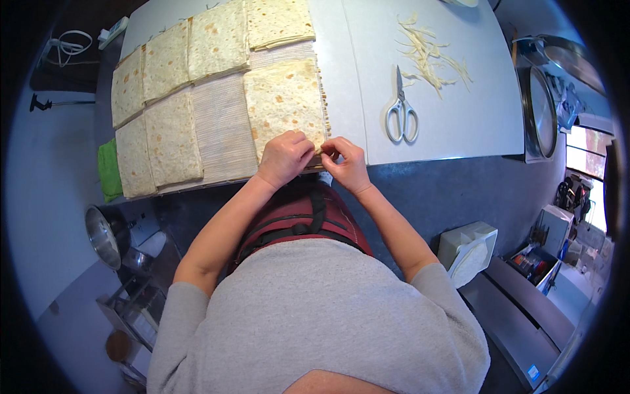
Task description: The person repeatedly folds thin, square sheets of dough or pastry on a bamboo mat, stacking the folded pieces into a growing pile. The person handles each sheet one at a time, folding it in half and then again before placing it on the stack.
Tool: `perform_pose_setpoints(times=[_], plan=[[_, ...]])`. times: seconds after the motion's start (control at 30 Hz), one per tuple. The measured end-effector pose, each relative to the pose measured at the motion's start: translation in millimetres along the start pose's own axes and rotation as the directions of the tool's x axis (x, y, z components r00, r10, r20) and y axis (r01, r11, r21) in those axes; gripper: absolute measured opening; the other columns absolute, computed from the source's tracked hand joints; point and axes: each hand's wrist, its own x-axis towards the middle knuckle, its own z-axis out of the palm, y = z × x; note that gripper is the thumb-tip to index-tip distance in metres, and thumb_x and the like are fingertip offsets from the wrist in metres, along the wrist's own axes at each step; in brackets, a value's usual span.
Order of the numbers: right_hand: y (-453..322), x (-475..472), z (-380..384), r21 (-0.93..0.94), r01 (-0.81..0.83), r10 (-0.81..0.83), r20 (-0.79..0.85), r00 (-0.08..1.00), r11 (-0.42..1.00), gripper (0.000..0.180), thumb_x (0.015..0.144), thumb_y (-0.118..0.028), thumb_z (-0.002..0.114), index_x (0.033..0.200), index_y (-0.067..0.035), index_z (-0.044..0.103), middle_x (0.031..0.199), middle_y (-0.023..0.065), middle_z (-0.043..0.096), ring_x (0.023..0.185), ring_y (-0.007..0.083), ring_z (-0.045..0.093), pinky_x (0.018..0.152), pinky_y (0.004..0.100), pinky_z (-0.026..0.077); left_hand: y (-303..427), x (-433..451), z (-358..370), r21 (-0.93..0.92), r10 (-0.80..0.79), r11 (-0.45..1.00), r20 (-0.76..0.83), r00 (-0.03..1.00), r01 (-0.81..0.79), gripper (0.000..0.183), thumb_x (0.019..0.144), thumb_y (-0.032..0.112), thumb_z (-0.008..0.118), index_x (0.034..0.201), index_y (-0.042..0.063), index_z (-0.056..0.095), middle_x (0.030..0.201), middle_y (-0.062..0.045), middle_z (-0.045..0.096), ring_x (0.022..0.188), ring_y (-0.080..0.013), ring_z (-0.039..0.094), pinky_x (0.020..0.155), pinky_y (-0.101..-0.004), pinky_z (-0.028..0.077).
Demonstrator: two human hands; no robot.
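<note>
Several stacks of thin, brown-spotted flatbread sheets lie on a ribbed mat [221, 123] on the table. My left hand [287, 156] rests at the near edge of the nearest flatbread stack [283, 106], its fingers curled at the near right corner. Close beside it, my right hand [346, 163] has thumb and fingertips pinched together at that same corner. Whether a bit of the sheet is between the fingertips of either hand is too small to tell. Scissors with silver handles [402, 115] lie closed on the table to the right, below a heap of thin pale strips [428, 51].
The white tabletop [443, 133] ends just in front of me. A green cloth [110, 170] lies at its left corner. Metal pans [541, 113] stand beyond the right edge. A metal bowl [106, 236] is at lower left, a white bin [470, 246] at lower right.
</note>
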Motion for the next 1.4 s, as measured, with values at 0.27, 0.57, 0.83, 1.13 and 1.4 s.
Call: perform_pose_setpoints(times=[0.27, 0.57, 0.83, 1.13, 1.4], plan=[[-3, -3, 16, 0.158, -0.160, 0.174, -0.082, 0.981, 0.974, 0.026, 0.083, -0.002, 0.077, 0.109, -0.003, 0.073, 0.086, 0.0048, 0.066, 0.071, 0.0117, 0.064, 0.066, 0.0254, 0.054, -11, -12, -5, -0.627, -0.614, 0.610, 0.014, 0.789, 0.485, 0.009, 0.100, 0.011, 0.066, 0.093, 0.005, 0.067, 0.083, 0.003, 0.061, 0.078, -0.0070, 0.058, 0.068, -0.0263, 0.050], [-3, -2, 12, 0.097, -0.132, 0.137, -0.051, 0.989, 0.987, 0.016, 0.086, 0.000, 0.072, 0.102, -0.002, 0.076, 0.087, 0.0060, 0.066, 0.072, 0.0112, 0.063, 0.067, 0.0246, 0.051, -21, -17, -99, -0.612, -0.520, 0.782, -0.544, 0.659, 0.112, 0.008, 0.103, 0.008, 0.060, 0.108, 0.003, 0.061, 0.103, -0.003, 0.061, 0.092, -0.0077, 0.056, 0.083, -0.0240, 0.049], [0, -6, 15, 0.150, -0.179, 0.194, -0.098, 0.976, 0.972, 0.010, 0.089, -0.003, 0.071, 0.099, -0.001, 0.075, 0.086, 0.0095, 0.068, 0.072, 0.0163, 0.066, 0.067, 0.0288, 0.052, -26, -99, -83, -0.950, -0.942, 0.308, -0.296, 0.157, 0.060, 0.011, 0.103, 0.011, 0.055, 0.110, 0.002, 0.058, 0.113, -0.011, 0.065, 0.104, -0.0210, 0.064, 0.093, -0.0344, 0.054], [-1, -10, 19, 0.168, -0.196, 0.216, -0.113, 0.970, 0.966, 0.010, 0.090, -0.002, 0.069, 0.099, 0.000, 0.073, 0.086, 0.0061, 0.067, 0.071, 0.0113, 0.062, 0.067, 0.0260, 0.050, -57, -146, -35, -0.939, -0.955, -0.265, 0.287, -0.076, -0.220, 0.031, 0.101, 0.017, 0.065, 0.123, -0.004, 0.059, 0.126, -0.019, 0.063, 0.122, -0.0325, 0.062, 0.106, -0.0452, 0.055], [4, -9, 31, 0.288, -0.286, 0.346, -0.185, 0.920, 0.914, 0.008, 0.090, -0.001, 0.068, 0.097, 0.001, 0.072, 0.088, 0.0018, 0.067, 0.072, 0.0070, 0.058, 0.068, 0.0234, 0.049, -62, -134, -52, -0.955, -0.952, -0.255, 0.275, -0.133, -0.148, 0.027, 0.096, 0.013, 0.073, 0.120, 0.005, 0.063, 0.115, -0.008, 0.066, 0.107, -0.0220, 0.064, 0.098, -0.0380, 0.052]])
